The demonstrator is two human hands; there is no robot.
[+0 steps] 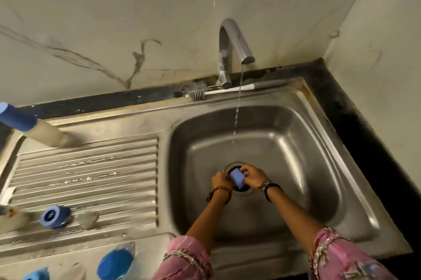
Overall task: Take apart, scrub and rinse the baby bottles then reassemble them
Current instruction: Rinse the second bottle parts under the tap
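The sink (341, 179) fills the right half of my view, and the water stream (238, 106) falls from the tap (234, 40) at about 12 o'clock from my hands, well apart from them. My hands meet low over the drain (229, 167). My left hand (222, 182) and my right hand (252, 176) both grip one small blue bottle part (237, 178) between them; its long side runs from 11 to 5 o'clock. I think it is a cap or a collar, but I cannot tell. To rinse it, I judge I must carry it up toward 12 o'clock. The other bottle pieces (54, 216) lie on the draining board (91, 177), at about 9 o'clock, nearer to my left hand. The bottle brush (198, 94) rests behind the basin.
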